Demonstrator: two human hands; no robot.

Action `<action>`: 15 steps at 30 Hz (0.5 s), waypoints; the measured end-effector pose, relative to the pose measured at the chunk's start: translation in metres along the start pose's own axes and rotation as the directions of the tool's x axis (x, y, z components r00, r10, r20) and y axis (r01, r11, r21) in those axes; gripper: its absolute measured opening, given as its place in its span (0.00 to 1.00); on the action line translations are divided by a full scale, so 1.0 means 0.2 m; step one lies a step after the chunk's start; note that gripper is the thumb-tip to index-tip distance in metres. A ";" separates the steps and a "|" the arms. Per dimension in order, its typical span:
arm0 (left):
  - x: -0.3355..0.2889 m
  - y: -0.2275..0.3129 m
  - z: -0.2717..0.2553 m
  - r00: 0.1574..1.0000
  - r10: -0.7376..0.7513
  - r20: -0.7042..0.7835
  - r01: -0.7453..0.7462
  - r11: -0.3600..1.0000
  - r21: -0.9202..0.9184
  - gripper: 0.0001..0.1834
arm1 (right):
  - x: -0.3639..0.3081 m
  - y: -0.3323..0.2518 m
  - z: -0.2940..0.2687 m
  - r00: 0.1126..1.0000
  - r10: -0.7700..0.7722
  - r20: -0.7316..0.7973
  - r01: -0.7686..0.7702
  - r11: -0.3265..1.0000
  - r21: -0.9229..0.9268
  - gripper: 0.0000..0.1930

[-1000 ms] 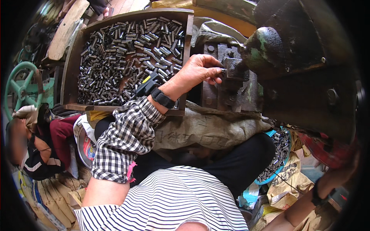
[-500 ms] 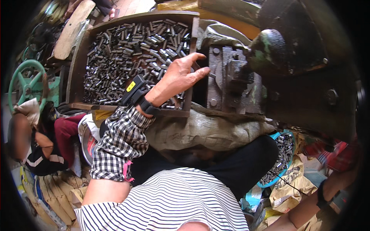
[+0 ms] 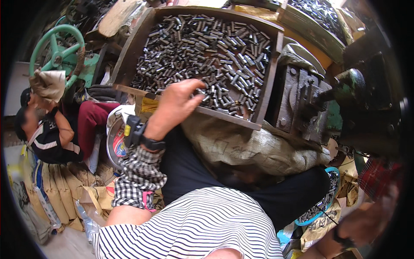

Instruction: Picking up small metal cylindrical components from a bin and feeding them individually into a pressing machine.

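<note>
My left hand (image 3: 179, 103), with a checked sleeve and a black wrist device (image 3: 142, 134), reaches over the near edge of a wooden tray (image 3: 271, 77). Its thumb and forefinger curl together among many short metal cylinders (image 3: 207, 45). Whatever lies between the fingertips is too small to make out. My right hand (image 3: 368, 220) is at the lower right, smeared by motion, with a dark band (image 3: 343, 239) on its wrist. It is nearest a red plaid cloth (image 3: 379, 177). To the right of the tray stands a dark, greasy machine block (image 3: 297, 97) with bolts.
A blue basin (image 3: 334, 183) of metal pieces sits low on the right. Sacking (image 3: 258, 149) hangs below the tray. Heavy machine parts (image 3: 366, 95) fill the right side. Another person (image 3: 56, 129) sits at the left near a green handwheel (image 3: 56, 52). Another container of metal pieces (image 3: 317, 15) stands behind.
My left hand has moved from beside the machine block back to the tray's near edge, its fingers closing. The view has swung left. My right hand has come further into view.
</note>
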State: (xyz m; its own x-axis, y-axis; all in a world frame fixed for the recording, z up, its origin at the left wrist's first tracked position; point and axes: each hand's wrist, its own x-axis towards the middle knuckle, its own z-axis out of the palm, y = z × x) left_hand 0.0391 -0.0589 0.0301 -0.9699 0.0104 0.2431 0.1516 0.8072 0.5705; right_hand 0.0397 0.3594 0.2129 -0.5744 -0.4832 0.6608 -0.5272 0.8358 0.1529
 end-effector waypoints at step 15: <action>0.15 -0.10 0.34 0.973 0.147 0.180 -0.200 0.926 0.320 0.02 | 0.10 -0.89 1.65 0.875 -0.211 0.436 0.131 0.970 0.207 0.02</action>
State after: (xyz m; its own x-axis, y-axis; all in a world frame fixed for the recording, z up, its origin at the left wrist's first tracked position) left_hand -0.0058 -0.0340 -0.0272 -0.9552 0.2352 0.1795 0.2731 0.9344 0.2286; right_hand -0.0845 0.1153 -0.0433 -0.6640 -0.7129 0.2254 -0.7161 0.6931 0.0827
